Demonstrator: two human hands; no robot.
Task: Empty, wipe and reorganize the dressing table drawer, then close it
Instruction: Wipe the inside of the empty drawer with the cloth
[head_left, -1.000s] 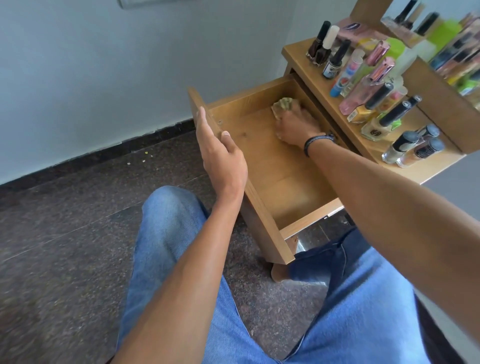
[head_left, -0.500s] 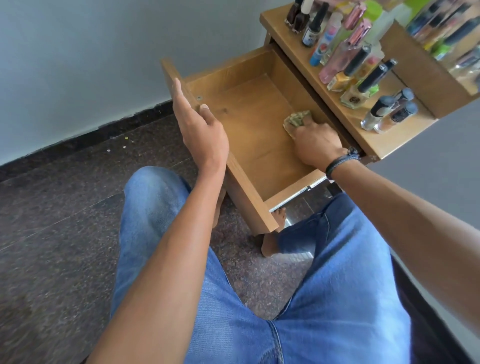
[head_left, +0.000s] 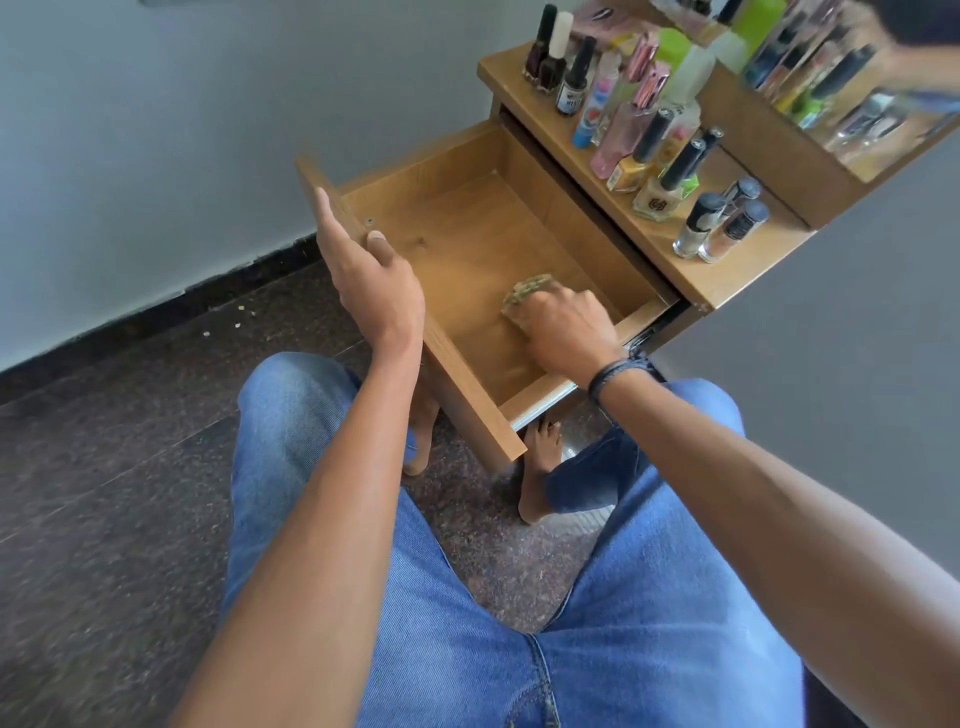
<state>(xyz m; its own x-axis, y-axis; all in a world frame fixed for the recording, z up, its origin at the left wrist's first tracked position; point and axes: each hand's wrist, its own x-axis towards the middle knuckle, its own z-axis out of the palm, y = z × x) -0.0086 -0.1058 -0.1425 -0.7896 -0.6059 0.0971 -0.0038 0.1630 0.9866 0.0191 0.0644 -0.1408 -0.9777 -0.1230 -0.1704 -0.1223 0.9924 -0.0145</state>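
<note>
The counter (head_left: 727, 270) carries crowded cosmetic bottles (head_left: 660, 192), too overlapped to count. Its one open drawer (head_left: 431, 171) holds a single crumpled cloth (head_left: 524, 293), near right, gripped by the right hand (head_left: 566, 327). The left hand (head_left: 374, 286) rests straight-fingered, released, on the drawer's front panel (head_left: 462, 384).

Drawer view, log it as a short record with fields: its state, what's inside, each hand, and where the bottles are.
drawer: pulled out, open
inside: only a cloth, near the person's end
right hand: grips the cloth, pressing it on the drawer floor
left hand: rests on the drawer front, fingers straight
bottles: standing on the tabletop, outside the drawer
</note>
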